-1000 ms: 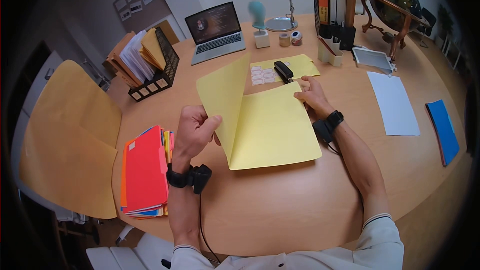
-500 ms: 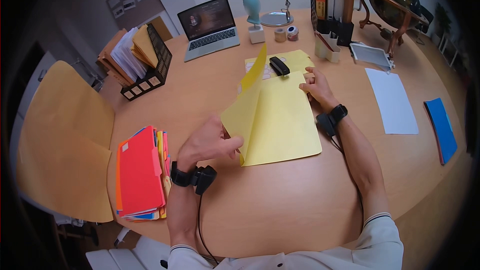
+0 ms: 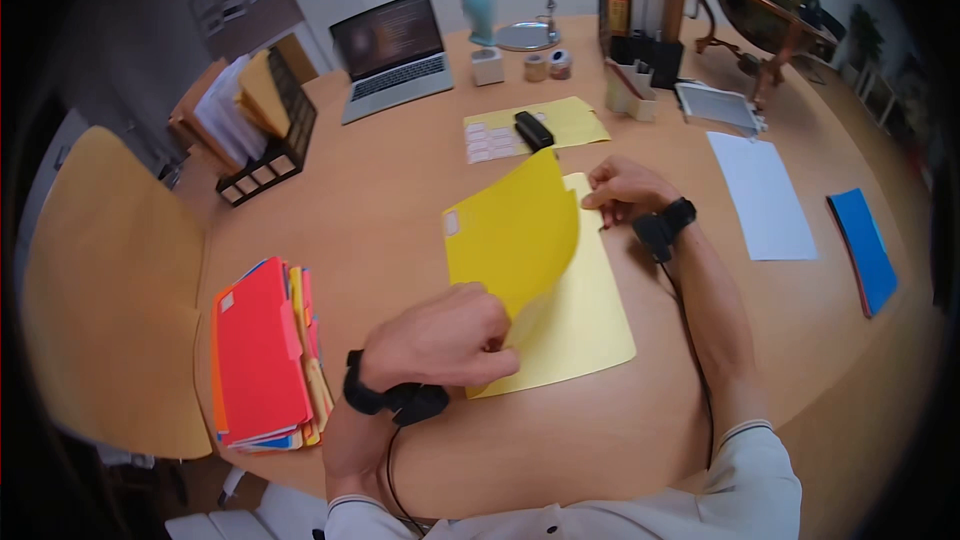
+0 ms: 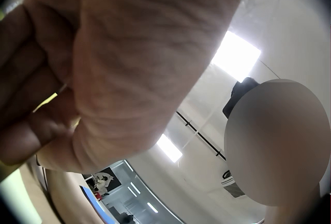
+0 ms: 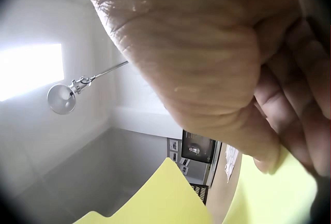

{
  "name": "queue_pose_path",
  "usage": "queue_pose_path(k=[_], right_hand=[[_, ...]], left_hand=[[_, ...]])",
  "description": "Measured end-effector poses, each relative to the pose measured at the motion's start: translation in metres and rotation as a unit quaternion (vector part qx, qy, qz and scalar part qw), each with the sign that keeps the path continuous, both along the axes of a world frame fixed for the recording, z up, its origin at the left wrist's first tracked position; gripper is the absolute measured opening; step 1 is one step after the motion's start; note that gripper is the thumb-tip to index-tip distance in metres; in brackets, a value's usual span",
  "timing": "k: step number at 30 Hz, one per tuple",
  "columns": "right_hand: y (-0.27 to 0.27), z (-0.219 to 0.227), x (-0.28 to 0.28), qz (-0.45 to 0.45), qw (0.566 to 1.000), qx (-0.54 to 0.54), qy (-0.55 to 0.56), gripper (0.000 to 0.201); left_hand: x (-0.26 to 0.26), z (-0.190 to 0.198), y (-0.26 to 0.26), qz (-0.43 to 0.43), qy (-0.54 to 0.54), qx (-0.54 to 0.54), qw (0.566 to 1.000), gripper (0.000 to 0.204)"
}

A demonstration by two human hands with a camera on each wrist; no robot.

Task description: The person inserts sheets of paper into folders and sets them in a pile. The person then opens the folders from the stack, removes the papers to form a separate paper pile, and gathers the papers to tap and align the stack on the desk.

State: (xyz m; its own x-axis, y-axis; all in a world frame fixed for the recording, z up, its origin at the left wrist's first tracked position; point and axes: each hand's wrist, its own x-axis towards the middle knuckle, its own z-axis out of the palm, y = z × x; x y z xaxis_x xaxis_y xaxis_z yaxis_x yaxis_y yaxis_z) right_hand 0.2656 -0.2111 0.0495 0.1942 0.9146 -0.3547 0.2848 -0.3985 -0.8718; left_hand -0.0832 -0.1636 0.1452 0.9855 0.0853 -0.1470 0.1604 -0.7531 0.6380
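A yellow folder [image 3: 510, 230] stands partly open above the desk, its front cover lifted and curved, with a small white label near the cover's left edge. The left hand [image 3: 440, 338] grips the cover's lower edge, fingers curled. At the top right corner of the back panel [image 3: 590, 330], the right hand [image 3: 628, 190] pinches the edge between thumb and fingers. In the right wrist view the right hand [image 5: 207, 69] has its thumb on the yellow sheet [image 5: 269, 193]. The left wrist view shows the left hand [image 4: 124, 69] with curled fingers and a sliver of yellow between them.
Left lies a stack of coloured folders [image 3: 262, 355]. Behind the hands are a black stapler [image 3: 534, 130] on a yellow folder with label stickers [image 3: 490, 143], a laptop [image 3: 395, 65] and tape rolls [image 3: 560, 64]. White paper [image 3: 762, 195] and a blue folder [image 3: 863, 250] lie right.
The left hand has moved right and towards the body, turning the cover over so its labelled outer side shows. The right hand has shifted slightly, still at the back panel's edge. The view has shifted.
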Motion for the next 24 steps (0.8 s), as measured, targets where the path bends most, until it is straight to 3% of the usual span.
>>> queue_pose_path(k=[2, 4, 6, 7, 9, 14, 16, 19, 20, 21, 22, 23, 24], right_hand=[[-0.007, -0.012, 0.015, -0.023, 0.999, 0.023, 0.032, 0.018], [-0.018, -0.010, 0.036, -0.085, 0.984, 0.054, -0.146, 0.024], [-0.031, 0.006, 0.058, -0.148, 0.903, 0.021, -0.403, 0.024], [-0.042, 0.010, 0.066, -0.155, 0.901, 0.017, -0.405, 0.024], [-0.066, 0.016, 0.082, -0.262, 0.800, -0.046, -0.537, 0.023], [-0.116, 0.021, 0.096, -0.271, 0.796, -0.163, -0.516, 0.032], [-0.124, 0.007, 0.101, -0.290, 0.770, -0.197, -0.533, 0.025], [-0.126, -0.014, 0.117, -0.252, 0.710, -0.169, -0.636, 0.022], [-0.131, -0.026, 0.133, -0.262, 0.695, -0.166, -0.649, 0.018], [-0.128, -0.048, 0.155, -0.260, 0.690, -0.151, -0.659, 0.014], [-0.130, -0.053, 0.160, -0.274, 0.691, -0.131, -0.656, 0.010], [-0.130, -0.046, 0.154, -0.278, 0.699, -0.132, -0.645, 0.010], [-0.131, -0.057, 0.166, -0.297, 0.693, -0.091, -0.650, 0.013]], left_hand=[[-0.010, -0.005, 0.008, -0.004, 0.002, -0.009, 1.000, 0.032], [-0.010, -0.009, 0.010, -0.009, 0.004, -0.018, 1.000, 0.031], [-0.013, -0.001, 0.006, 0.095, 0.031, -0.122, 0.987, 0.030], [-0.013, 0.005, 0.004, 0.087, 0.030, -0.123, 0.988, 0.030], [-0.016, 0.015, 0.003, 0.120, 0.069, -0.133, 0.981, 0.030], [-0.026, 0.022, 0.006, 0.144, 0.099, -0.118, 0.978, 0.031], [-0.026, 0.026, 0.004, 0.143, 0.120, -0.102, 0.977, 0.031], [-0.018, 0.022, 0.001, 0.141, 0.070, -0.125, 0.980, 0.034], [-0.016, 0.011, 0.006, 0.088, 0.037, -0.110, 0.989, 0.036], [-0.025, 0.010, 0.009, 0.054, 0.011, -0.091, 0.994, 0.038], [-0.023, 0.021, 0.003, 0.068, 0.031, -0.044, 0.996, 0.041], [-0.025, 0.007, 0.009, 0.035, -0.019, 0.026, 0.999, 0.043], [-0.022, 0.021, 0.005, 0.047, 0.023, 0.046, 0.998, 0.046]])
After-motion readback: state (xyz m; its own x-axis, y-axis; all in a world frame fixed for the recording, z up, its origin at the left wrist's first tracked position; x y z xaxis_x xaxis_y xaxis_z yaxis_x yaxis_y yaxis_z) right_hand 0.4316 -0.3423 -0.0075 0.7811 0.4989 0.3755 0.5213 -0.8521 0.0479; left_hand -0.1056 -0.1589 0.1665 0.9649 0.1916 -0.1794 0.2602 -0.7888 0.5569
